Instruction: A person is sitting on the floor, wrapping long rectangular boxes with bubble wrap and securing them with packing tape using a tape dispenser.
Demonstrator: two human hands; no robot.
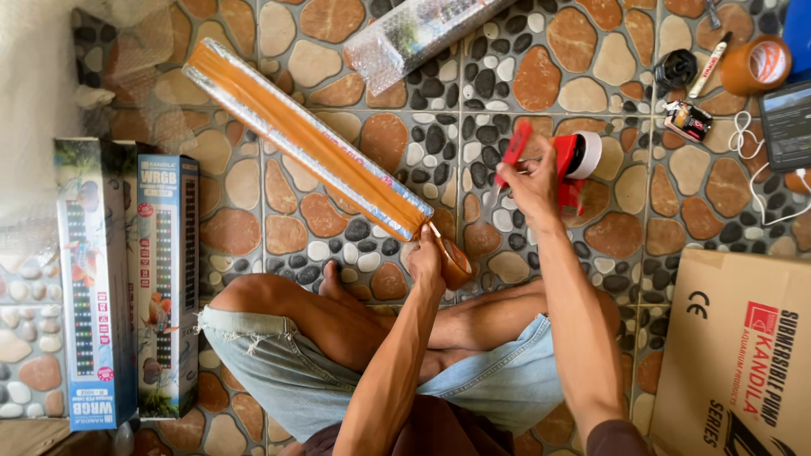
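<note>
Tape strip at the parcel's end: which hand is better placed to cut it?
Probably the right hand: it holds the red cutter. The left hand is busy with the tape roll by the long orange parcel.

Long orange-taped package diagonal on floor, brown tape roll at near end; red cutter raised.

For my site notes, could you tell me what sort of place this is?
Probably a home packing spot on a tiled floor: a person sits among tall product boxes, a cardboard carton and tape rolls, taping a long parcel.

Blue boxes left — brown carton right
</note>
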